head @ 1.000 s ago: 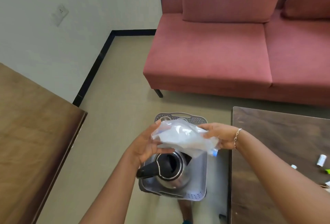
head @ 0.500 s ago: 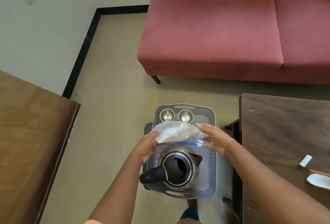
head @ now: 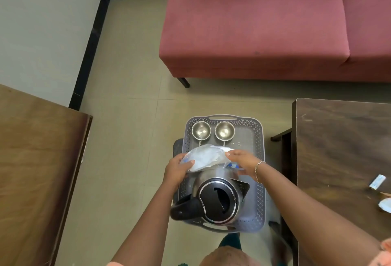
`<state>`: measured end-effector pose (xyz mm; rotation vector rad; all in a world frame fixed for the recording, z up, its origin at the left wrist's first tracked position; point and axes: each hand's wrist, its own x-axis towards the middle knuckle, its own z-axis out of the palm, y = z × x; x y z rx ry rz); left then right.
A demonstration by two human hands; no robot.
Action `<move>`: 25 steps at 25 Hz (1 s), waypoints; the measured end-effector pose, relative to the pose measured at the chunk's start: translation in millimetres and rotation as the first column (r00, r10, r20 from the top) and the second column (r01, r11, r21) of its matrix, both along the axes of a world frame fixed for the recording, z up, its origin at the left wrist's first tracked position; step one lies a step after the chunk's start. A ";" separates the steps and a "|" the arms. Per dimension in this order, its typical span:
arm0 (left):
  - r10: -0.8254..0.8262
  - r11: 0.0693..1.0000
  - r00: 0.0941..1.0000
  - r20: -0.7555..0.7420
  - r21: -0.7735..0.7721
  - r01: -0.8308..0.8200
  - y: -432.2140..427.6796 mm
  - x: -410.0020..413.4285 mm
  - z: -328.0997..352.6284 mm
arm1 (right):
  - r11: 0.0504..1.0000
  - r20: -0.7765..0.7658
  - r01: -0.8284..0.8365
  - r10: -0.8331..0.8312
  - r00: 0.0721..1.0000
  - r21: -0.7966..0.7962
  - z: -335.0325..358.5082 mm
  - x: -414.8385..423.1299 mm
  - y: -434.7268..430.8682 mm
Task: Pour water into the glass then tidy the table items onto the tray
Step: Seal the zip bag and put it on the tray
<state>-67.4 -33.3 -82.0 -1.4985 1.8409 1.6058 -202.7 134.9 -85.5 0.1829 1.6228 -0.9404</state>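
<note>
A grey perforated tray (head: 257, 198) sits on a low stool between two tables. In it stand a steel kettle (head: 218, 200) with a black lid and handle at the near end, and two steel cups (head: 201, 130) (head: 224, 131) at the far end. Between them I hold a clear plastic bag (head: 206, 156) with white contents low over the tray. My left hand (head: 177, 169) grips its left end, and my right hand (head: 241, 161) pinches its right end. Whether the bag touches the tray floor is hidden.
A dark wooden table (head: 338, 149) on the right carries a small white tube (head: 377, 182) and a white scrap (head: 386, 204) at the frame edge. A brown table (head: 38, 170) stands on the left, and a red sofa (head: 264, 26) beyond the tiled floor.
Both hands have lowered the plastic bag from above the kettle into the tray, between the kettle and the cups. The view has tilted downward.
</note>
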 end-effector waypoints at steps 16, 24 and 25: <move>-0.814 0.387 0.481 0.324 -0.315 0.867 17.8 -40.1 21.3 | 0.936 -0.481 -0.308 0.351 0.803 0.169 -23.5 -6.8 26.2; -0.713 -0.029 0.549 0.436 -0.800 0.599 81.3 -36.9 92.2 | 0.881 -0.920 -0.328 0.385 0.076 0.342 25.6 2.3 115.9; -0.720 -0.071 0.559 0.413 -0.844 0.532 100.7 -32.6 96.6 | 0.871 -0.918 -0.331 0.395 0.028 0.364 31.7 5.7 131.5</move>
